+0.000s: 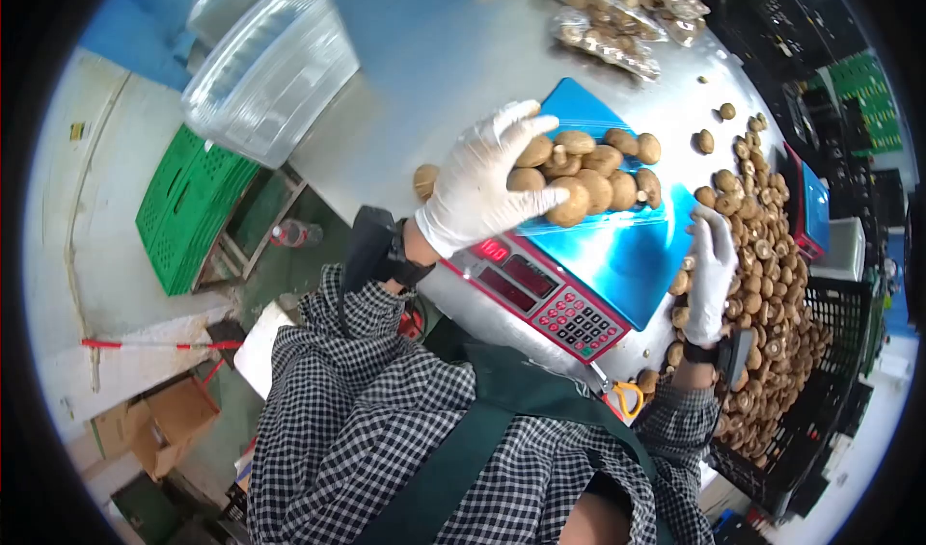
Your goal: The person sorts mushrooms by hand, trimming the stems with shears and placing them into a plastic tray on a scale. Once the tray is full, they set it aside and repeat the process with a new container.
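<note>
"First, where does the mushroom cluster [603,159] sit?"

"On the blue pan [627,275] of the scale [579,325], toward its far half. The near part is bare. The display [506,287] faces the wearer, presumably so its lit digits can be read during handling."

"State the grip of the left hand [473,188]."

"Gloved, fingers apart from the thumb, nothing fully enclosed. It borders the cluster's left side, thumb over the near mushrooms, probably to stop them rolling off. The forearm enters from near left; the palm inclines toward the pan."

"And the right hand [712,280]?"

"Gloved, fingers extended upward and fairly close together, beside the pan's right edge. No held item is visible; contact on its hidden side cannot be confirmed. The forearm rises from near right, wrist roughly in line."

"What lies further out?"

"Right: the loose mushroom pile [762,256], spreading to the black crate [834,299], likely placed within short reach of that hand. Near: scissors with yellow handles [632,400], beside the scale. Far: bagged mushrooms [608,43], set apart from the loose stock. Far left: clear containers [275,72], well apart from the pan."
</note>
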Demonstrator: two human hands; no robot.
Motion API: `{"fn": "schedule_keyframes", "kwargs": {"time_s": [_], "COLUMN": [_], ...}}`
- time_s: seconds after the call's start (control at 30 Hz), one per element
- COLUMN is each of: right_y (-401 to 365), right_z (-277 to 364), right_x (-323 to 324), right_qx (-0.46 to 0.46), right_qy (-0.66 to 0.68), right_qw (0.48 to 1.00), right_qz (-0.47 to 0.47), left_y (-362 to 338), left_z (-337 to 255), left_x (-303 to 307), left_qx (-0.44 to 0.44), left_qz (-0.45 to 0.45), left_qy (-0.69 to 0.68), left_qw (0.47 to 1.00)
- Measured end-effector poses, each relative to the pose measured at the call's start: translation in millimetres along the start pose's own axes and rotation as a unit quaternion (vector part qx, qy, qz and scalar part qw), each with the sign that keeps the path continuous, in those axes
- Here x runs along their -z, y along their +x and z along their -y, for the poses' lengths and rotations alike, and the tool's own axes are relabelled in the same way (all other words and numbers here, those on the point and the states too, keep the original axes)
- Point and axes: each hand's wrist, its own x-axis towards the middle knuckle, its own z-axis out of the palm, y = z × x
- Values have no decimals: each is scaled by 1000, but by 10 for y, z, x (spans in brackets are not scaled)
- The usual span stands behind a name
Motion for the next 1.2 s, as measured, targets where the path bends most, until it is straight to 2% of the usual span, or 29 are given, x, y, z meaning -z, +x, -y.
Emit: {"fn": "schedule_keyframes", "kwargs": {"time_s": [0.03,0.1,0.17,0.2,0.3,0.33,0.43,0.5,0.53,0.57,0.7,0.77,0.83,0.9,1.03,1.1,1.17,1.2], "right_y": [124,249,301,296,358,334,422,673,766,953,1770,2003,2057,2080,2000,1838,1686,1633], "right_z": [-129,-192,-168,-65,-250,-220,-326,-546,-506,-633,-1231,-1374,-1483,-1700,-1919,-1733,-1604,-1526], "right_x": [16,-47,-143,-143,-171,-142,78,311,395,474,650,652,733,856,1104,1149,1104,1091], "right_qx": [42,48,60,-13,48,30,10,55,22,55,66,20,15,72,24,28,116,89], "right_qy": [-32,-44,-84,-82,-31,-27,-32,20,35,33,-28,-37,-4,-4,5,-144,-235,-241], "right_qw": [998,997,993,993,995,996,999,998,999,996,990,989,990,983,992,989,965,964], "right_qz": [19,42,52,87,77,75,37,9,-32,-66,-122,-139,-138,-169,-123,-18,11,62], "left_y": [14,26,20,14,2,27,52,51,62,57,65,92,84,100,115,118,96,98], "left_z": [6,-16,42,73,45,16,-69,-93,-134,-127,-128,-152,-160,-195,-185,-206,-173,-177], "left_x": [-100,-263,-333,-353,-295,-291,-217,-162,-124,-121,-296,-318,-303,-315,-328,-333,-353,-349], "left_qx": [-15,-21,-64,-60,-39,-25,-10,-3,17,12,6,-9,22,22,32,36,46,51], "left_qz": [15,43,60,62,72,74,72,52,54,58,119,138,143,156,163,166,167,167], "left_qy": [7,64,70,69,67,61,58,61,54,69,141,177,160,162,155,165,147,147], "left_qw": [1000,997,994,994,994,995,996,997,997,996,983,975,976,974,974,972,974,974]}}
